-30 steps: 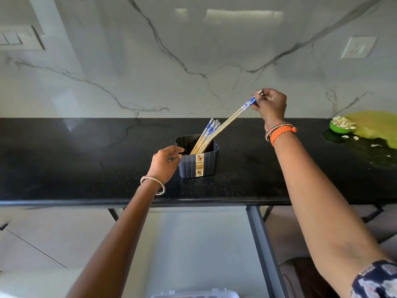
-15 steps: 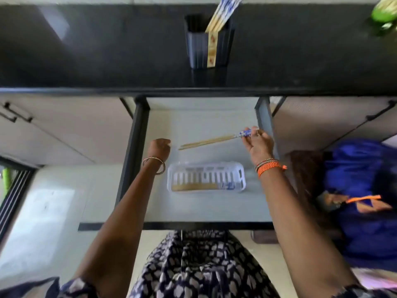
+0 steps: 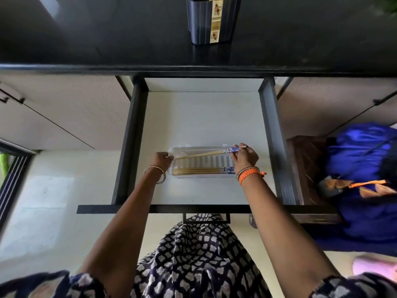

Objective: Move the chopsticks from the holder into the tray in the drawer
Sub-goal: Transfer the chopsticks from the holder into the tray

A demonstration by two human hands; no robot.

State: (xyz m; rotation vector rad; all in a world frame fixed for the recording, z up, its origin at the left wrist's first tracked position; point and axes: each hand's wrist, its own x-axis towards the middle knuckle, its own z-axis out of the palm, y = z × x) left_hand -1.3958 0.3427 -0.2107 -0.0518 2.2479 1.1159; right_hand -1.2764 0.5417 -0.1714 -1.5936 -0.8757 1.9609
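Both hands are down in the open drawer (image 3: 204, 117). Her right hand (image 3: 245, 157) pinches the blue-patterned ends of a pair of chopsticks (image 3: 204, 154), which slant across the clear plastic tray (image 3: 202, 177), their bare tips pointing toward the tray's left end. Her left hand (image 3: 163, 158) has its fingers curled against that left end of the tray, steadying it. More chopsticks (image 3: 202, 171) already lie flat along the tray's near side, patterned ends to the right. Up on the black table (image 3: 96, 39), the dark holder (image 3: 212, 20) stands upright with a decorated strip down its front; its top is cut off by the frame. A blue cloth bundle (image 3: 365, 179) sits to the right of the drawer.
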